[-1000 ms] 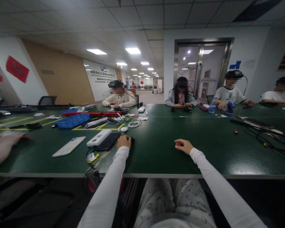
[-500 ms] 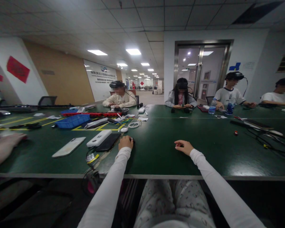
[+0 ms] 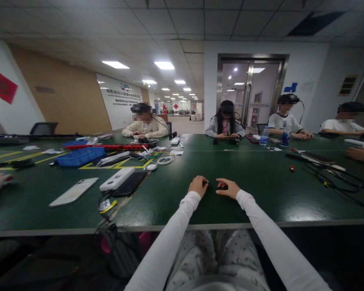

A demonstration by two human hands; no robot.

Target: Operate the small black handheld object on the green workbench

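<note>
Over the green table (image 3: 170,206), my left hand (image 3: 197,186) is closed with its fingertips round a small dark object (image 3: 208,183) that has a shiny spot. The object is too small for me to name, and my fingers hide part of it. Just to its right, my right hand (image 3: 229,188) holds nothing. Its thumb and forefinger are apart, facing the small object across a short gap.
Left of my hands lie a white phone (image 3: 74,192), a white power bank (image 3: 117,179) and a black flat case (image 3: 130,184). Beyond them are a blue tray (image 3: 80,157) and cables. A small red item (image 3: 291,168) and black cables (image 3: 336,178) lie rightward. Several people sit around.
My left hand has moved right, from beside the black case to near my right hand, carrying the small dark object. My right hand stays open. The view has turned slightly right.
</note>
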